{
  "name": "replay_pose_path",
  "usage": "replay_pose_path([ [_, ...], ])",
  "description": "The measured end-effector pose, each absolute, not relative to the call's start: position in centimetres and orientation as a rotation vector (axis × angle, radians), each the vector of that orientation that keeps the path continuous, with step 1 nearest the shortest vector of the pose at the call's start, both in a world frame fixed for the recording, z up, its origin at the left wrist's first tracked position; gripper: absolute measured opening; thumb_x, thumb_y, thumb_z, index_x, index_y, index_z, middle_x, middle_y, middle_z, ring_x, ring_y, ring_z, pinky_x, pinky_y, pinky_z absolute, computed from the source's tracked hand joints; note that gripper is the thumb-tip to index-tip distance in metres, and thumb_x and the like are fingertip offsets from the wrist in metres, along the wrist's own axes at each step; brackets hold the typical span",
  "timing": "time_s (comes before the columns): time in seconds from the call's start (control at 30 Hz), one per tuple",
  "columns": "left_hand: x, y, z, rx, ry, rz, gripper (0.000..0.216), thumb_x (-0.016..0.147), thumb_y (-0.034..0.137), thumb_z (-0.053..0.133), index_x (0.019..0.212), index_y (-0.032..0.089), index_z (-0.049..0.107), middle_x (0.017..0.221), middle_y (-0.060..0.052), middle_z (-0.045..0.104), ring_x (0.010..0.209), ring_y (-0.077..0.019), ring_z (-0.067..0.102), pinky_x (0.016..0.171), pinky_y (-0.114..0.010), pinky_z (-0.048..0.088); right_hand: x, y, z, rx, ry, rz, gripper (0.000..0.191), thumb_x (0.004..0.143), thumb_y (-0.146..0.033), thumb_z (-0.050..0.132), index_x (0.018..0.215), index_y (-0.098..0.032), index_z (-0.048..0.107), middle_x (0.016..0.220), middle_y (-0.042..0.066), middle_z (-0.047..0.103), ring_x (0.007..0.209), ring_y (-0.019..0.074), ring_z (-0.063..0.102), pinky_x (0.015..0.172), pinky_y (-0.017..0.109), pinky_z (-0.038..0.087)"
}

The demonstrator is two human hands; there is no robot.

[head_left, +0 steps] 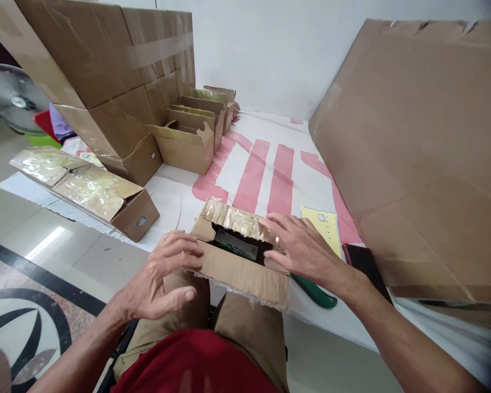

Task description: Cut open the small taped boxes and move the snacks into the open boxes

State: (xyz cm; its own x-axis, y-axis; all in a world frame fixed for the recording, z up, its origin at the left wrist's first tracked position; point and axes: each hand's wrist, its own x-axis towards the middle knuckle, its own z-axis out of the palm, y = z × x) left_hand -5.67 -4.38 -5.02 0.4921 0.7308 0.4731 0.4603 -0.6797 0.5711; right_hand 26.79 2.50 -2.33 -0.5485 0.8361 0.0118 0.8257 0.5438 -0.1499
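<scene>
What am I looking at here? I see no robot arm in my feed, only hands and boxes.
No machine here: a person works bare-handed, and the one picture comes from a camera on their head, looking forward and down, so the arms enter from below. The left hand curls its fingers onto the left end of a small cardboard box on the knees; its thumb looks free, so no firm grip. The right hand lies flat, fingers spread, on the box's right side. The box is open, with something dark and green inside. On the white mat with red stripes lie a yellow card, a row of small open boxes and a long flat box. Big cartons stack at back left; a cardboard sheet leans on the right.
</scene>
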Motion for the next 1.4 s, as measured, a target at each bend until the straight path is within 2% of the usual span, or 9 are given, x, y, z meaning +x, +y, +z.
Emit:
replay_pose_path([
  [0.13, -5.1, -4.2, -5.6, 2.46, 1.083, 0.979, 0.012, 0.099, 0.03, 0.06, 0.097, 0.023, 0.07, 0.092, -0.006, 0.077, 0.099, -0.0235, 0.07, 0.092, -0.039, 0.053, 26.4, 3.2, -2.3, -1.415, -2.533, 0.244, 0.029, 0.099, -0.028, 0.049, 0.118, -0.018, 0.07, 0.118, 0.013, 0.076, 0.105, 0.0283, 0.07, 0.091, 0.041, 0.05],
  [0.27, -3.7, -1.7, -5.1, 2.63, 1.231, 0.855, 0.017, 0.101, 0.024, 0.054, 0.098, 0.023, 0.071, 0.082, -0.004, 0.073, 0.075, -0.0183, 0.067, 0.072, -0.032, 0.051, 27.2, 5.2, -0.9, -1.567, -2.307, 0.456, 0.037, 0.103, -0.038, 0.041, 0.092, -0.02, 0.071, 0.086, 0.005, 0.075, 0.078, 0.0209, 0.067, 0.073, 0.033, 0.046],
  [0.47, -0.2, 3.2, -3.7, 2.788, 0.962, 0.301, 0.023, 0.087, 0.009, 0.055, 0.086, 0.024, 0.072, 0.098, -0.005, 0.076, 0.076, -0.0191, 0.071, 0.064, -0.03, 0.05, 26.9, 10.5, -2.6, -1.842, -2.154, 0.779, 0.038, 0.095, -0.036, 0.055, 0.123, -0.014, 0.069, 0.113, 0.011, 0.076, 0.101, 0.0234, 0.07, 0.082, 0.032, 0.052],
  [0.63, 0.8, 3.5, -3.6, 2.856, 1.184, 0.06, 0.018, 0.083, 0.016, 0.065, 0.066, 0.021, 0.066, 0.068, -0.008, 0.065, 0.059, -0.0231, 0.063, 0.059, -0.036, 0.046, 26.3, 9.7, -3.2, -1.872, -2.406, 0.082, 0.037, 0.094, -0.026, 0.057, 0.125, -0.012, 0.071, 0.124, 0.018, 0.073, 0.116, 0.0331, 0.065, 0.098, 0.044, 0.047],
  [0.8, -1.9, 1.5, -3.1, 2.902, 1.494, 0.274, 0.019, 0.085, 0.037, 0.073, 0.079, 0.02, 0.069, 0.089, -0.011, 0.067, 0.077, -0.0278, 0.067, 0.067, -0.04, 0.051, 24.3, 4.2, -0.4, -1.395, -2.506, 0.082, 0.038, 0.106, -0.025, 0.037, 0.11, -0.016, 0.074, 0.105, 0.012, 0.077, 0.093, 0.023, 0.071, 0.084, 0.034, 0.05],
  [0.9, -3.1, 0.3, -4.2, 2.79, 1.66, 0.519, 0.031, 0.084, 0.049, 0.074, 0.092, 0.02, 0.072, 0.107, -0.015, 0.07, 0.098, -0.035, 0.067, 0.086, -0.051, 0.054, 21.6, 2.8, -0.8, -1.378, -2.91, 0.367, 0.024, 0.1, -0.025, 0.052, 0.109, -0.017, 0.074, 0.105, 0.012, 0.079, 0.093, 0.0256, 0.075, 0.079, 0.034, 0.051],
  [1.03, -2.9, -0.6, -6.7, 2.604, 1.82, 0.891, 0.035, 0.081, 0.049, 0.078, 0.104, 0.023, 0.076, 0.132, -0.016, 0.067, 0.138, -0.0484, 0.048, 0.117, -0.077, 0.023, 18.4, 4.0, -3.9, -1.553, -3.103, 0.435, 0.045, 0.089, -0.023, 0.067, 0.131, -0.008, 0.063, 0.114, 0.022, 0.077, 0.104, 0.035, 0.074, 0.08, 0.039, 0.052],
  [1.27, -2.0, -1.1, -9.4, 2.404, 1.89, 1.114, 0.032, 0.081, 0.045, 0.079, 0.105, 0.023, 0.078, 0.141, -0.018, 0.065, 0.149, -0.0534, 0.036, 0.115, -0.086, 0.009, 18.9, 4.6, -3.1, -1.605, -2.967, 0.352, 0.04, 0.087, -0.025, 0.061, 0.125, -0.014, 0.064, 0.111, 0.016, 0.079, 0.099, 0.0311, 0.075, 0.077, 0.034, 0.048],
  [1.4, -2.8, -0.5, -7.0, 2.281, 1.723, 1.41, 0.051, 0.086, 0.046, 0.076, 0.13, 0.023, 0.068, 0.154, -0.02, 0.053, 0.145, -0.0465, 0.044, 0.115, -0.076, 0.03, 21.4, 3.0, 2.9, -1.495, -2.563, 0.346, 0.06, 0.082, -0.033, 0.064, 0.141, -0.021, 0.059, 0.13, 0.01, 0.074, 0.107, 0.028, 0.072, 0.087, 0.036, 0.052],
])
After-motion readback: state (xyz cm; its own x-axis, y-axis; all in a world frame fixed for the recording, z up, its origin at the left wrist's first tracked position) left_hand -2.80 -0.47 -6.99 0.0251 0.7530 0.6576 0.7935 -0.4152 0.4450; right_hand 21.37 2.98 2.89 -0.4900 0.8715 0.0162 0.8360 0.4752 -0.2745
